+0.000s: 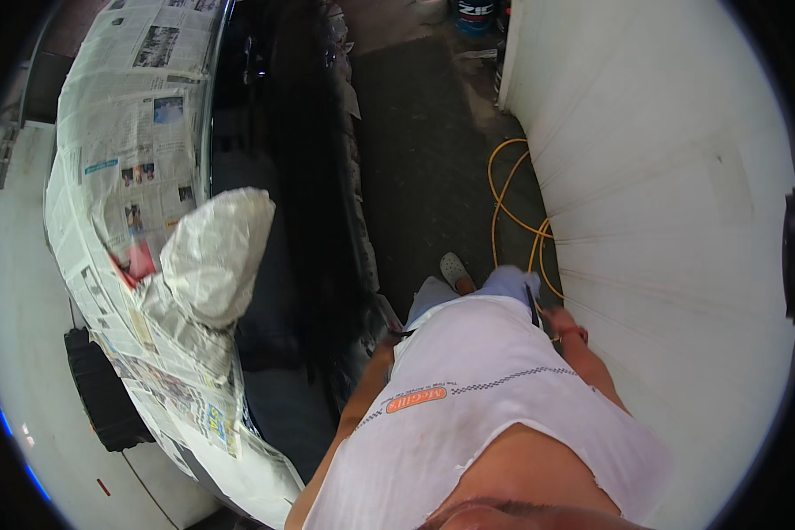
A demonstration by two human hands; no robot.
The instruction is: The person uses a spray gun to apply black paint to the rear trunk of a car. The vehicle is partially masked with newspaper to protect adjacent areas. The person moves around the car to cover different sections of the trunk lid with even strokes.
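A car's glossy black side panel [296, 265] runs along my left, with newspaper [106, 203] covering the windows and the surfaces above it. Crumpled paper wraps the protruding side mirror [216, 256]. My left hand [390, 334] is low at my waist, between my body and the black panel; its fingers are mostly hidden, and a small dark item shows beside it. At my right hip is my right hand [564, 323], blurred, close to the yellow hose [495, 212] and a thin dark object [532, 305]. Whether it grips either one is unclear.
A pale wall or sheeting [654, 203] rises along my right, the hose looping on the dark floor [415, 132] beside it. My foot in a light perforated clog [455, 269] stands there. Far back is a blue container [474, 16]. A black rectangular item [102, 389] hangs beyond the car.
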